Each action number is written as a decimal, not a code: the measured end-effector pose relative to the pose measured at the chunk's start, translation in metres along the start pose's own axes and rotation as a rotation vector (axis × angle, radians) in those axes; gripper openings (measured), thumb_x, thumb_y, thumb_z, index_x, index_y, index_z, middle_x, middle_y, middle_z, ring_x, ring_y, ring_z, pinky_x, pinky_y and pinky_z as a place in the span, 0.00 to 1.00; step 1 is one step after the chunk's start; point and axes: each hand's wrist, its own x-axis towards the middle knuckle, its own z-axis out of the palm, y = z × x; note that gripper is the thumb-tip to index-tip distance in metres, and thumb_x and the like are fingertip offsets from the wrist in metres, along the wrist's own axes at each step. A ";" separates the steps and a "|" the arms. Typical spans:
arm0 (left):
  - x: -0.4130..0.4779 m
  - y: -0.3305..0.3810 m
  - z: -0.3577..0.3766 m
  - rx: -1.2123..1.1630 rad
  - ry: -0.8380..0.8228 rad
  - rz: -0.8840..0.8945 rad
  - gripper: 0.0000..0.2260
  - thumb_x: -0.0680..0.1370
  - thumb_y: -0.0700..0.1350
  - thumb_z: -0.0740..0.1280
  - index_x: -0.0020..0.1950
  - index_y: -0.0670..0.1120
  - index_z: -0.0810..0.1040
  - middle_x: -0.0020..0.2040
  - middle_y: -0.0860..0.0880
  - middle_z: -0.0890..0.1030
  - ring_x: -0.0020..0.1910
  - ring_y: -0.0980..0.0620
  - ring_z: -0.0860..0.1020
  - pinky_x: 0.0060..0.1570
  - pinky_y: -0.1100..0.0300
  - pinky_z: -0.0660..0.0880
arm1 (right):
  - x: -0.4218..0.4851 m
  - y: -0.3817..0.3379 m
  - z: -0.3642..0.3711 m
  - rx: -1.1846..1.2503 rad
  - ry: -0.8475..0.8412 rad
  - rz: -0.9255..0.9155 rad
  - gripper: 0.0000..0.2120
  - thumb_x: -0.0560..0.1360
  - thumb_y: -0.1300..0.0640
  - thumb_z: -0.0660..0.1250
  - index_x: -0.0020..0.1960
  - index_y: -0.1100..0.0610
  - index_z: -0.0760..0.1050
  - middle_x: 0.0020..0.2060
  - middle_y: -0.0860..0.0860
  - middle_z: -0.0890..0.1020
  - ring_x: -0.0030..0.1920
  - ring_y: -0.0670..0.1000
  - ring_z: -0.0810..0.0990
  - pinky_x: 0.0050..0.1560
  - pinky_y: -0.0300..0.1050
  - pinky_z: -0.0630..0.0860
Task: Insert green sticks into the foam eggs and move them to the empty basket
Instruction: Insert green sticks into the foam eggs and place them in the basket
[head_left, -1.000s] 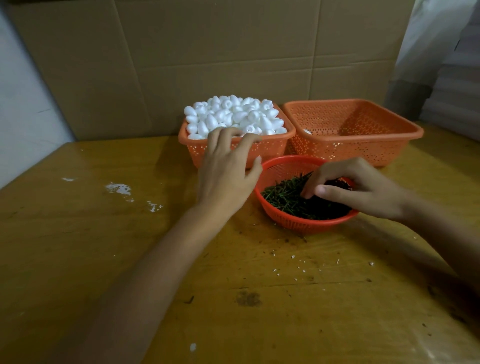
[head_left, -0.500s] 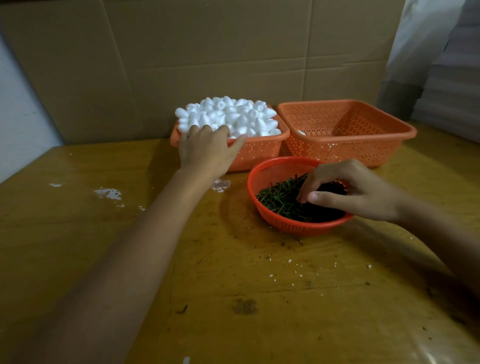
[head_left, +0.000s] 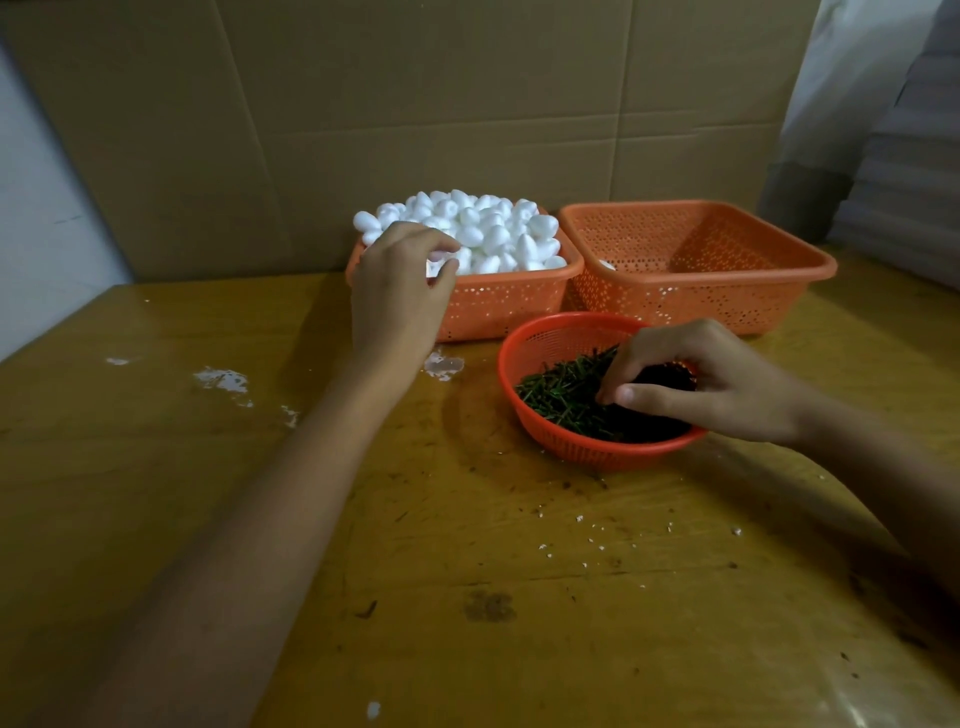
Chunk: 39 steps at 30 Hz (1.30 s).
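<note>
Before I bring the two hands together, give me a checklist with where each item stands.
1. Egg in the left hand grip: cannot tell; its fingers curl over the foam eggs at the near-left corner of the egg basket.
2. Stick in the right hand grip: cannot tell; its fingertips meet down among the green sticks.
3. Egg supply: ok, heaped above the rim.
4. Stick supply: ok, plenty in the round basket.
5. Room in the empty basket: ok; only one white piece shows at its near-left corner.
</note>
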 end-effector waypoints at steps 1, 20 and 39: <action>-0.003 0.001 -0.001 -0.027 0.038 0.020 0.06 0.78 0.39 0.74 0.53 0.46 0.88 0.54 0.50 0.86 0.52 0.53 0.83 0.56 0.53 0.79 | 0.000 0.000 0.000 -0.009 -0.009 -0.003 0.19 0.78 0.39 0.66 0.51 0.52 0.86 0.48 0.44 0.87 0.51 0.46 0.85 0.53 0.54 0.80; -0.066 0.071 -0.004 -0.815 -0.450 -0.075 0.13 0.77 0.32 0.74 0.57 0.46 0.83 0.54 0.48 0.87 0.48 0.51 0.88 0.48 0.58 0.83 | 0.000 -0.002 -0.001 -0.068 -0.052 -0.031 0.15 0.78 0.42 0.68 0.53 0.50 0.86 0.49 0.40 0.84 0.51 0.42 0.83 0.52 0.36 0.77; -0.071 0.072 -0.001 -0.843 -0.417 -0.112 0.10 0.80 0.40 0.74 0.62 0.45 0.83 0.52 0.46 0.86 0.44 0.49 0.88 0.45 0.43 0.86 | 0.001 -0.003 0.000 -0.049 -0.070 -0.038 0.20 0.79 0.40 0.62 0.43 0.52 0.86 0.41 0.43 0.85 0.50 0.47 0.82 0.53 0.45 0.75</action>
